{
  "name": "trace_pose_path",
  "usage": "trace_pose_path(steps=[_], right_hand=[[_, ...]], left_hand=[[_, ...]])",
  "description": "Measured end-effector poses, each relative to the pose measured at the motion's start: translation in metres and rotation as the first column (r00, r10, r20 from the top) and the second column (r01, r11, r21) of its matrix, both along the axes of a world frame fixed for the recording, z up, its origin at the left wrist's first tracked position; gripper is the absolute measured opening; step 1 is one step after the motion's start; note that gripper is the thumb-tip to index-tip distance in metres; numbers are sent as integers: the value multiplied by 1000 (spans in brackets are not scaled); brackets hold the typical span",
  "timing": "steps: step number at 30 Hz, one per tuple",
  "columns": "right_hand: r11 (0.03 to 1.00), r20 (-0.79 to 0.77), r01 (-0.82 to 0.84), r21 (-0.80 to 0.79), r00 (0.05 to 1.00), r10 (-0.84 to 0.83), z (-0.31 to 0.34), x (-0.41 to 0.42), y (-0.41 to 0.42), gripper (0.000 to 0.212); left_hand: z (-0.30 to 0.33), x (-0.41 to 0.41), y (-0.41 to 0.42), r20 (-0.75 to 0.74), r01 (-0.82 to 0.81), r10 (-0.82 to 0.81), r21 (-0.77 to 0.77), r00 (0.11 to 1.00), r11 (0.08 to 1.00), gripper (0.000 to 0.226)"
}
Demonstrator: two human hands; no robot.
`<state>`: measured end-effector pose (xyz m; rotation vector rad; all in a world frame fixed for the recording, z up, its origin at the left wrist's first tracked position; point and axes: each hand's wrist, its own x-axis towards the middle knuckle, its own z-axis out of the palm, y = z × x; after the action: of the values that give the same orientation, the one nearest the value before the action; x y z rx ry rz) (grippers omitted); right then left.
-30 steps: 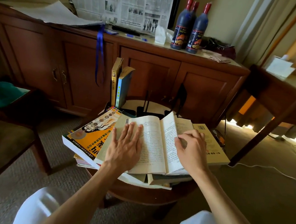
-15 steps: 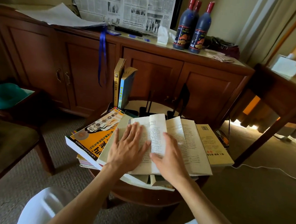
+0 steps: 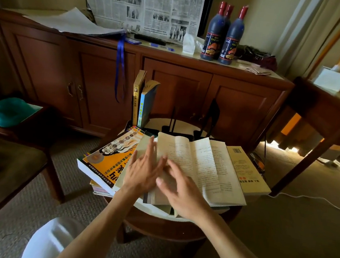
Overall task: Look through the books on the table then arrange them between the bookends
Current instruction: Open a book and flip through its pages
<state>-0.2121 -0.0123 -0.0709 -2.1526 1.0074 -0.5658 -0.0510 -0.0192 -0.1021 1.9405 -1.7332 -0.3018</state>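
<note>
Left hand [image 3: 143, 171]: fingers straight and spread, lying flat on the left-hand pages of the open book [image 3: 198, 169]; motion blur hides the fingertips.
Right hand [image 3: 184, 191]: fingers relaxed and slightly fanned over the book's lower left pages, gripping nothing; whether they touch the paper cannot be told.
Open book: on top of the pile at the near edge of the round table [image 3: 155, 225], 1 leaf standing up near the spine.
Orange book [image 3: 110, 160]: lying flat at the table's left edge, partly under the open book.
Tan book [image 3: 246, 171]: lying flat at the right edge, just beside the open book.
Standing books: 2, a yellow-spined book [image 3: 136, 96] and a blue-spined book [image 3: 145, 103], upright and touching, at the far left edge.
Bookends [image 3: 209, 120]: black, at the far edge, right of the upright pair.
Sideboard [image 3: 190, 85]: behind the table, carrying 3 dark bottles [image 3: 224, 34] and a newspaper [image 3: 143, 5].
</note>
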Motion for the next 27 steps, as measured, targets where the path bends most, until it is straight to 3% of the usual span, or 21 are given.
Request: trace_pose_path(steps=[3,7,9,12,15,23,27], right_hand=[[987,-79,-54,-151,996,42,-18,-1,2,66],[961,-42,-6,-276,999,-5,-23,-9,6,47],[882,-140,-22,-471,989,-50,-31,-18,7,40],[805,-349,-87,-587,924,-155,-43,-35,9,54],[772,-422,-123,-624,884,-200,-52,-38,5,55],[795,-470,-85,-601,842,-265,-29,23,-85,58],[814,-587,-120,-568,753,-298,-7,46,-121,57]], left_hand=[[-8,-1,-2,51,-4,6,-37,999,999,60],[-10,-1,-3,151,-8,11,-23,989,1000,53],[-11,-4,-3,192,-5,9,-21,981,1000,55],[-13,-8,-1,290,8,-25,58,957,998,62],[-14,-9,-1,338,15,-47,95,940,995,63],[-13,-8,-3,386,18,-61,113,921,993,61],[-11,-8,-5,381,2,-51,129,923,992,60]])
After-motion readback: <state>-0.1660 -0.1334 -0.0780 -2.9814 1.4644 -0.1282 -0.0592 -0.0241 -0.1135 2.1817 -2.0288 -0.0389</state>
